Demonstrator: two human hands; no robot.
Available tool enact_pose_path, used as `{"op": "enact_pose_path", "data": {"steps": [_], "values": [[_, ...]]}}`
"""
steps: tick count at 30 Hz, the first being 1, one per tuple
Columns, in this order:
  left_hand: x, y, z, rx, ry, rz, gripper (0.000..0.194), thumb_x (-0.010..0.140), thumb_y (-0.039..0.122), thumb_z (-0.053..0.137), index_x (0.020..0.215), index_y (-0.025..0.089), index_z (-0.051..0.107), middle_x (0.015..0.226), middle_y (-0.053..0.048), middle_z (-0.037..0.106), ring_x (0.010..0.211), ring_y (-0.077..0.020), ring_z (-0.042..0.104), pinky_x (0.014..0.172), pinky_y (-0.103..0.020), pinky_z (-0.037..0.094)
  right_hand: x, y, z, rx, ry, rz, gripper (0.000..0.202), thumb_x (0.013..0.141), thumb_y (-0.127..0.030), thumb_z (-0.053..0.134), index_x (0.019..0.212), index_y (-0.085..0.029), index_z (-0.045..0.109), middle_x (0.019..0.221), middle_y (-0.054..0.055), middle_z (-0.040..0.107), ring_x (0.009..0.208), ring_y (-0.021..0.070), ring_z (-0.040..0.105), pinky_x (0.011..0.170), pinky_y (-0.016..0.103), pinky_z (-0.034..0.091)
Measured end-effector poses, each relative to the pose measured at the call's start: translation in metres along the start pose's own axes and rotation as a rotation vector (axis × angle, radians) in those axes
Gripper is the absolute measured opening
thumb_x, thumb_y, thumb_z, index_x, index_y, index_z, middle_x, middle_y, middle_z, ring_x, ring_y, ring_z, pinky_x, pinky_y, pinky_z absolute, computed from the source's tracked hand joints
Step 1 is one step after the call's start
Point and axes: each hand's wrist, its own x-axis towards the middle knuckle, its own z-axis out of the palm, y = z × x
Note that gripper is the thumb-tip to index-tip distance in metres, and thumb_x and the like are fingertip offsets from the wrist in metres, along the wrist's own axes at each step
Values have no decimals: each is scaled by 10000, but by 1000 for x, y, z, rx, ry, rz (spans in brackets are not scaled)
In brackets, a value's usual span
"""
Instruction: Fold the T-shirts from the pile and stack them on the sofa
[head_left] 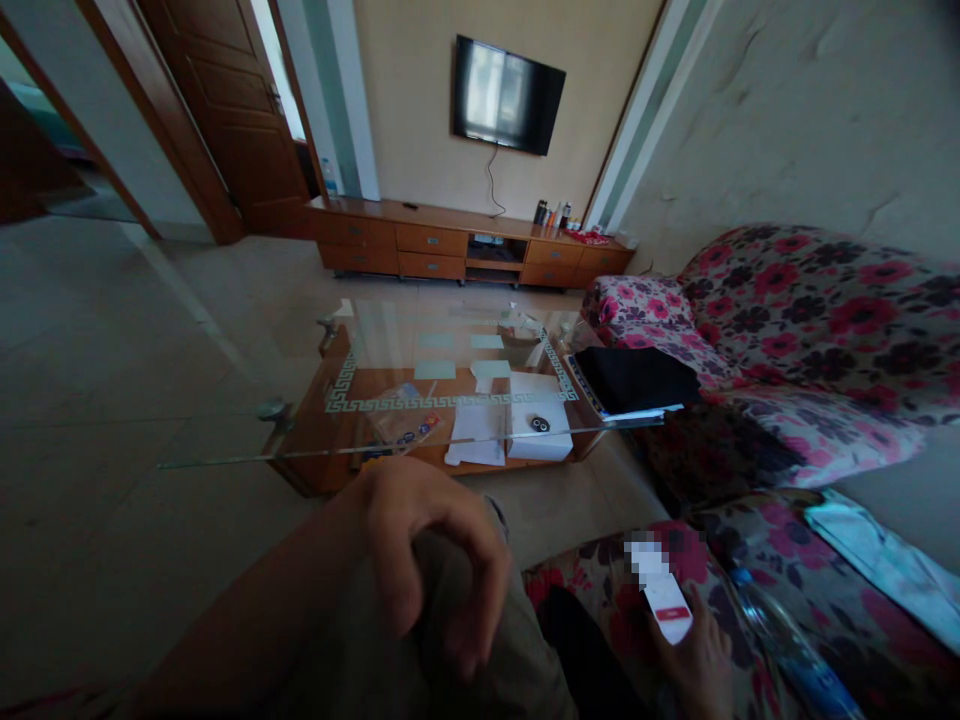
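My left hand (439,545) hangs loosely over my bent knee in khaki trousers, fingers curved and apart with nothing in them. At the lower right, my right hand (701,650) grips a smartphone (673,608) with a lit, mostly white screen. Blurred blocks cover the phone's upper end. Below the phone spreads the flowered sofa seat (585,560). Beside my right hand lies a clear plastic bottle (795,645) with a blue label.
A glass-topped coffee table (390,335) stands ahead; papers, a white box (536,445) and a plastic bag show through it. Folded black cloth (637,378) sits at its right end. Beyond are a low wooden cabinet (427,240) and a wall television (510,95).
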Motion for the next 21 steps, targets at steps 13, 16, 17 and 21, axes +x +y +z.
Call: {"op": "enact_pose_path", "data": {"steps": [13,16,17,21], "values": [[69,-167,-7,393,353,-353,344,951,384,462,1159,154,609,1035,-93,724,901,-193,677,793,-284,505,15,-18,10,-172,25,62,945,761,-615,521,1448,24,413,1204,313,606,1104,473,567,913,545,425],[56,-187,-13,478,193,-402,283,853,378,612,1039,180,692,989,-76,750,908,-217,689,812,-288,499,18,-22,11,-189,6,95,949,755,-628,522,1466,-9,411,1255,314,583,1111,476,565,887,547,434],[52,-190,-13,497,142,-420,270,824,385,643,996,188,712,980,-74,758,902,-225,694,810,-292,500,19,-23,10,-189,2,95,950,753,-630,521,1469,-17,410,1265,313,577,1118,480,562,886,552,435],[44,-190,-9,569,20,-483,325,823,439,639,1011,197,746,1065,-100,767,958,-259,703,837,-316,507,19,-19,-1,-144,-41,88,962,741,-639,513,1479,-32,398,1261,305,581,1151,488,560,903,574,437]]}}
